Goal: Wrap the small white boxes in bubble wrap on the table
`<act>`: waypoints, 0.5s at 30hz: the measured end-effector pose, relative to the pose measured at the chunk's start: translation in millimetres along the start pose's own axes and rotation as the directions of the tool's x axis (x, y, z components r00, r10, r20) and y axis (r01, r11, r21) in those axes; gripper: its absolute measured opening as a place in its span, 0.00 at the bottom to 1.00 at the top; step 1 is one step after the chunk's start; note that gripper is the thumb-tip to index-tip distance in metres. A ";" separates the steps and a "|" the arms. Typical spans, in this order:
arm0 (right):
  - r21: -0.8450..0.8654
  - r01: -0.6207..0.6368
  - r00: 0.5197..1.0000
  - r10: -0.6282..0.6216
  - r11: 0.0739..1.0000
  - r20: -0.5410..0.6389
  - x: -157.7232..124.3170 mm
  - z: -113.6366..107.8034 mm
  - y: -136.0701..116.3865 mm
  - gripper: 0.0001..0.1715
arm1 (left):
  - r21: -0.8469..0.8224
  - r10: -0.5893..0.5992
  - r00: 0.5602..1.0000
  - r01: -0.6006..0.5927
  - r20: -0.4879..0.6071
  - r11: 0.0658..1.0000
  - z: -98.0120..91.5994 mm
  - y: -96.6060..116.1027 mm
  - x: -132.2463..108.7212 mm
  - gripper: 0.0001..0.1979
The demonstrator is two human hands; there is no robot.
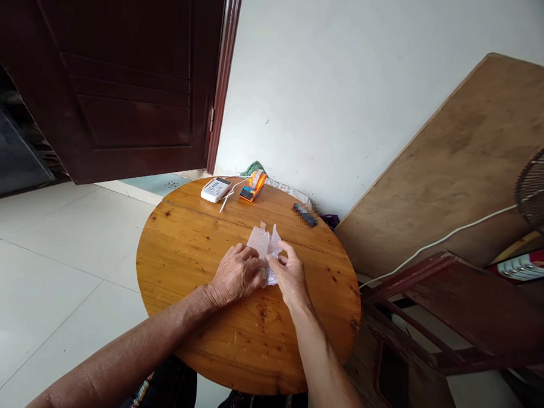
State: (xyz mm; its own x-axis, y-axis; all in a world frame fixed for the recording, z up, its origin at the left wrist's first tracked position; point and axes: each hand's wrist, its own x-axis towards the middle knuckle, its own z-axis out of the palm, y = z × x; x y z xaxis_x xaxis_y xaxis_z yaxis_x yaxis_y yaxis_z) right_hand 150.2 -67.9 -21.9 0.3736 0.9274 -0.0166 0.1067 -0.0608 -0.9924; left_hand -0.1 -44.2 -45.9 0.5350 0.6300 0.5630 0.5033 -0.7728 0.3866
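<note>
A piece of clear bubble wrap [259, 239] lies near the middle of the round wooden table [185, 248], folded around something flat that I cannot make out. My left hand [240, 269] rests on its left and lower side with the fingers curled over it. On the right, my right hand [290, 271] pinches a raised, crumpled edge of the wrap between thumb and fingers. A small strip sticks out at the top of the wrap.
At the table's back stand a white device [216, 190] with a cable and an orange tape dispenser [253, 187]. A dark, pixelated object [305, 215] lies back right. A wooden chair [464, 312] and a fan [540, 189] are on the right.
</note>
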 end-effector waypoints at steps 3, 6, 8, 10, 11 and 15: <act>-0.066 -0.011 1.000 0.013 0.998 0.021 -1.9 1.1 -6.0 0.41 | -0.026 -0.038 0.999 0.039 0.016 0.999 -1.2 0.6 1.3 0.10; -0.105 -0.015 0.997 0.023 0.994 0.075 -7.4 -1.9 -11.6 0.41 | -0.097 -0.100 0.995 0.102 0.025 0.990 0.0 0.5 1.9 0.09; -0.118 0.015 0.992 0.000 0.993 0.124 -11.7 -4.8 -12.6 0.41 | -0.155 -0.155 0.987 0.159 0.033 0.975 0.9 0.2 1.8 0.11; -0.136 0.060 0.984 -0.036 0.989 0.174 -15.4 -7.3 -11.3 0.42 | -0.209 -0.209 0.976 0.216 0.054 0.954 1.5 -0.1 1.5 0.16; -0.144 0.085 0.978 -0.055 0.986 0.199 -16.9 -8.4 -10.2 0.43 | -0.237 -0.226 0.972 0.236 0.066 0.943 1.8 -0.4 1.2 0.17; -0.198 0.176 0.949 -0.113 0.964 0.293 -19.1 -11.8 -7.3 0.47 | -0.365 -0.273 0.960 0.279 0.071 0.888 4.5 -2.4 -0.6 0.22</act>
State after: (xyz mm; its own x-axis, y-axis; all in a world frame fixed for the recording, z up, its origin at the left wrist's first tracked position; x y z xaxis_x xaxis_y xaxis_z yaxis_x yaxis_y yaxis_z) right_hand 153.1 -89.5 -12.9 0.0723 0.9956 0.0604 0.3514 0.0312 -0.9357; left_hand 1.4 -42.4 -50.4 0.4244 0.8205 0.3828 0.3487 -0.5383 0.7672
